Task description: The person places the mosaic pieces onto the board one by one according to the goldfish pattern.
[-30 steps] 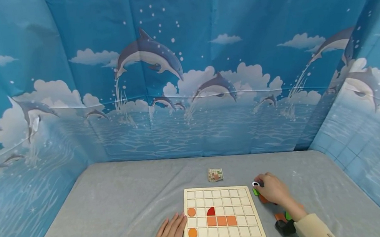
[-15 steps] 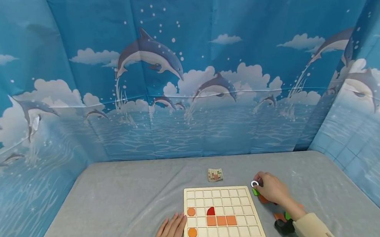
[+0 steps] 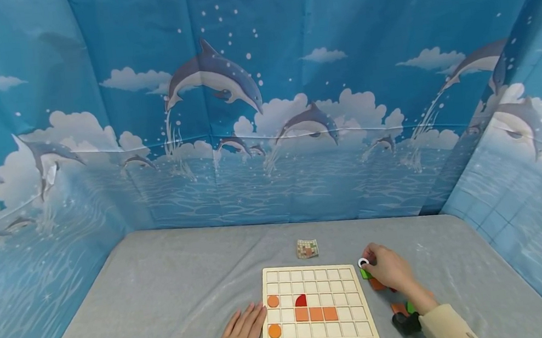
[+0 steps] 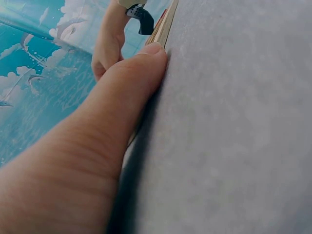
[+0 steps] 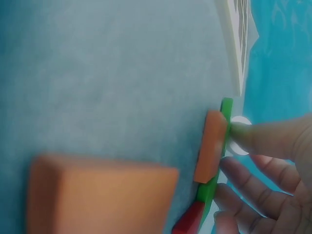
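Note:
A pale wooden grid board (image 3: pixel 314 273) lies on the grey cloth, bearing several orange discs (image 3: pixel 275 331), a row of orange squares (image 3: pixel 316 314) and a red quarter-circle (image 3: pixel 301 301). My left hand (image 3: pixel 239 337) rests with its fingers extended along the board's left edge; the left wrist view shows the thumb (image 4: pixel 141 63) against that edge. Beyond the board's right side, my right hand (image 3: pixel 389 268) pinches a small white disc with a black centre (image 3: pixel 362 262). Right under it are a green piece (image 3: pixel 365 274) and an orange block (image 3: pixel 377 284). The right thumb partly covers the disc in the right wrist view.
A small printed pattern card (image 3: pixel 307 249) lies behind the board. More orange (image 3: pixel 399 308) and green (image 3: pixel 410 307) pieces lie beneath the right forearm, beside a black wrist device (image 3: pixel 406 324). A dolphin-printed curtain (image 3: pixel 273 191) surrounds the table.
The right hand and the white disc have shifted very slightly left, and the disc has turned a little. The left hand and the pieces on the board stay put.

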A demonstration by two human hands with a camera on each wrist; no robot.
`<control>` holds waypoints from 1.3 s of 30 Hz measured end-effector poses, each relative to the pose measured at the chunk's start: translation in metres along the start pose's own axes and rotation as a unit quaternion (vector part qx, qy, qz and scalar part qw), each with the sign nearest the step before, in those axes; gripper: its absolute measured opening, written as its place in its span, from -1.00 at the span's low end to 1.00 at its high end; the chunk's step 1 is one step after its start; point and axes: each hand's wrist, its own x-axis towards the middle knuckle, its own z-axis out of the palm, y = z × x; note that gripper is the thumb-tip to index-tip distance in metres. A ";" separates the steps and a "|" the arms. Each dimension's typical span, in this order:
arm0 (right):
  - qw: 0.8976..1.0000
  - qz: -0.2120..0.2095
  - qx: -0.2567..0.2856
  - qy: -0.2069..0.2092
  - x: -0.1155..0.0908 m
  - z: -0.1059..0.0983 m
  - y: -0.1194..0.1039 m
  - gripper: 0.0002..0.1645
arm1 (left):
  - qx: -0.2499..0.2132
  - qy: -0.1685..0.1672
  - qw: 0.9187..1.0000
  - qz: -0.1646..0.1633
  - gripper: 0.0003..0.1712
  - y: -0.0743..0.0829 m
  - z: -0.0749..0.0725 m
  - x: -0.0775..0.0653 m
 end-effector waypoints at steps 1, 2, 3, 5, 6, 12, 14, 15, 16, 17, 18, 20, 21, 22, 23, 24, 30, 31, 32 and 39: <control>1.000 -0.001 0.001 0.001 0.000 0.000 0.000 -0.79 | -0.001 0.000 1.000 0.000 0.23 0.000 0.000 0.000; 1.000 -0.002 0.003 0.002 -0.001 0.000 0.000 -0.78 | 0.000 0.000 1.000 0.001 0.23 0.000 0.000 0.000; 1.000 -0.004 0.007 0.003 -0.002 0.000 0.000 -0.78 | 0.000 -0.001 1.000 0.001 0.23 0.000 0.000 0.000; 1.000 -0.007 0.015 0.002 -0.004 0.000 0.001 -0.77 | 0.002 -0.003 1.000 0.002 0.22 0.000 0.000 0.000; 1.000 -0.008 0.020 0.001 -0.005 0.000 0.001 -0.77 | 0.002 -0.004 1.000 0.002 0.22 0.000 0.000 -0.001; 0.998 -0.008 0.055 0.001 -0.011 0.000 0.000 -0.80 | 0.004 0.000 1.000 0.003 0.21 0.000 0.001 -0.001; 0.998 -0.007 0.061 0.009 -0.012 -0.001 -0.002 -0.81 | 0.005 0.002 1.000 0.003 0.20 0.000 0.001 -0.001; 0.998 -0.006 0.064 0.014 -0.013 -0.001 -0.004 -0.81 | 0.004 0.003 1.000 0.003 0.20 0.000 0.001 -0.001; 0.998 -0.006 0.067 0.018 -0.014 -0.001 -0.005 -0.82 | 0.003 0.004 1.000 0.002 0.20 0.000 0.001 -0.001; 0.997 -0.006 0.071 0.021 -0.015 -0.001 -0.007 -0.82 | 0.002 0.005 1.000 0.002 0.21 0.000 0.001 -0.001; 0.997 -0.006 0.075 0.024 -0.016 -0.002 -0.009 -0.82 | 0.001 0.006 1.000 0.002 0.21 0.000 0.001 -0.001; 0.996 -0.007 0.085 0.027 -0.019 -0.002 -0.014 -0.84 | 0.000 0.007 1.000 0.003 0.21 0.000 0.001 -0.001; 0.995 -0.009 0.091 0.027 -0.021 -0.002 -0.017 -0.85 | 0.000 0.009 1.000 0.003 0.21 0.000 0.001 -0.001; 0.995 -0.012 0.098 0.027 -0.023 -0.001 -0.019 -0.85 | -0.001 0.009 1.000 0.004 0.21 0.000 0.001 0.000; 0.994 -0.017 0.102 0.027 -0.025 -0.002 -0.022 -0.86 | -0.001 0.010 1.000 0.004 0.21 0.000 0.001 0.000; 0.994 -0.022 0.104 0.028 -0.027 -0.002 -0.025 -0.86 | 0.000 0.009 1.000 0.005 0.22 0.000 0.001 0.000; 0.989 -0.065 0.132 0.018 -0.038 -0.001 -0.041 -0.88 | 0.002 0.010 1.000 0.006 0.22 0.000 0.000 0.000; 0.988 -0.071 0.136 0.013 -0.040 -0.002 -0.043 -0.88 | 0.002 0.013 1.000 0.006 0.22 0.000 0.000 0.000; 0.988 -0.075 0.138 0.009 -0.042 -0.002 -0.046 -0.88 | 0.003 0.013 1.000 0.006 0.22 0.000 0.001 0.000; 0.978 -0.109 0.173 -0.041 -0.053 -0.004 -0.060 -0.82 | -0.004 0.008 1.000 0.004 0.22 0.000 0.001 0.000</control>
